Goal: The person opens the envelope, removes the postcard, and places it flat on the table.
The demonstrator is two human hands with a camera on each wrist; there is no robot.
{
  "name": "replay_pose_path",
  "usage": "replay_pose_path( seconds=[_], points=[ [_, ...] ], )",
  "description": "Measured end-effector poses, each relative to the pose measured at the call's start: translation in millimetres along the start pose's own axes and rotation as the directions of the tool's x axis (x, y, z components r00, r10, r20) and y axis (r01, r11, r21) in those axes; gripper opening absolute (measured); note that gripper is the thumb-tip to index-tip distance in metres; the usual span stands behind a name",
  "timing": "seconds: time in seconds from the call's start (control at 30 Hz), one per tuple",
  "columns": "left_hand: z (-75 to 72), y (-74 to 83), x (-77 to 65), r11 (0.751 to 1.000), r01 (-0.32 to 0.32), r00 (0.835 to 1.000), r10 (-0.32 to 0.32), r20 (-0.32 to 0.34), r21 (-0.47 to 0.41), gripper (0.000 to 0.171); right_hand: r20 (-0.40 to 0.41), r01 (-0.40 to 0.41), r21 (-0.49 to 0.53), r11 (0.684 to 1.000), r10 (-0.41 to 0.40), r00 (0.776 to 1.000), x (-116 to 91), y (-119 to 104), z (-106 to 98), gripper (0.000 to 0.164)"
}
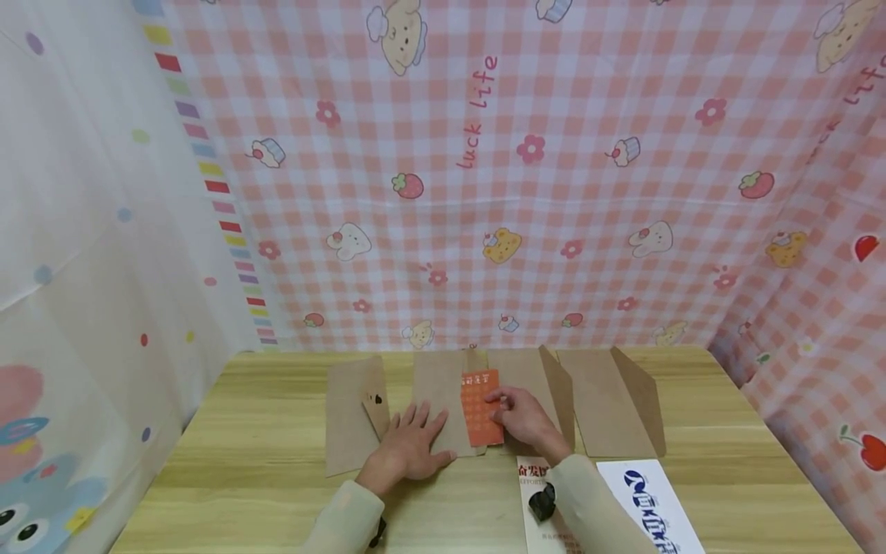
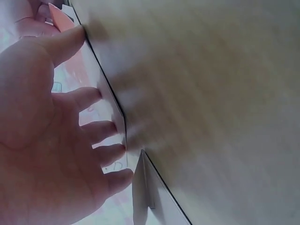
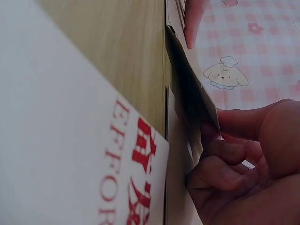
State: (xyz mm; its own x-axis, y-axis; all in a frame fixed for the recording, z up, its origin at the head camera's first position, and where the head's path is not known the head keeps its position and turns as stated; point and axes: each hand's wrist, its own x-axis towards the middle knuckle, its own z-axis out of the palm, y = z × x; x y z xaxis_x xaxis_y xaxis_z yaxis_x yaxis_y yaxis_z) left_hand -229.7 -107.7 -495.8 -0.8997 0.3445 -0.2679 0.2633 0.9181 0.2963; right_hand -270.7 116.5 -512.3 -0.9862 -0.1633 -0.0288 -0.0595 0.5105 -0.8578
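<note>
Four brown envelopes (image 1: 616, 415) line the far edge of the counter (image 1: 242, 462). On the second from left, the left hand (image 1: 410, 448) rests with fingers spread; over that envelope's right side lies an orange packet (image 1: 481, 412), its right edge pinched between the fingers of the right hand (image 1: 527, 417). Two printed sheets (image 1: 647, 504) lie toward the near edge, right of centre.

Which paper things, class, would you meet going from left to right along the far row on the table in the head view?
First brown paper piece → second brown paper piece → orange card → third brown paper piece → fourth brown paper piece.
</note>
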Motion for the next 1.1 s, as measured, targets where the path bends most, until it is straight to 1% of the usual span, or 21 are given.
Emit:
replay_pose_path(
  seconds=[0.23,0.47,0.77,1.0,1.1],
  points=[
    [0.6,-2.3,0.9,1.000,-0.017,1.000,0.017,-0.006,0.001,0.073,0.010,-0.003,0.014,1.000,0.003,1.000,-2.9,2.0,-6.2,0.020],
    [-0.8,-2.2,-1.1,0.999,-0.029,1.000,0.029,0.000,-0.018,0.072,0.038,-0.020,0.067,0.998,0.017,0.999,-5.1,5.1,-10.6,0.023],
    [-3.4,-2.6,0.1,0.999,-0.033,0.999,0.033,-0.013,-0.006,0.072,0.078,-0.029,0.059,0.998,0.024,0.997,-6.5,3.9,-20.4,0.019],
    [-3.9,-1.2,-1.1,1.000,-0.026,1.000,0.026,-0.003,0.003,0.073,0.110,-0.069,0.116,0.991,0.056,0.992,-8.9,6.7,-24.6,0.021],
    [-3.9,-0.5,-2.2,1.000,-0.026,1.000,0.026,0.002,0.004,0.073,0.114,-0.076,0.117,0.990,0.063,0.992,-8.8,9.4,-25.0,0.022]
  ],
)
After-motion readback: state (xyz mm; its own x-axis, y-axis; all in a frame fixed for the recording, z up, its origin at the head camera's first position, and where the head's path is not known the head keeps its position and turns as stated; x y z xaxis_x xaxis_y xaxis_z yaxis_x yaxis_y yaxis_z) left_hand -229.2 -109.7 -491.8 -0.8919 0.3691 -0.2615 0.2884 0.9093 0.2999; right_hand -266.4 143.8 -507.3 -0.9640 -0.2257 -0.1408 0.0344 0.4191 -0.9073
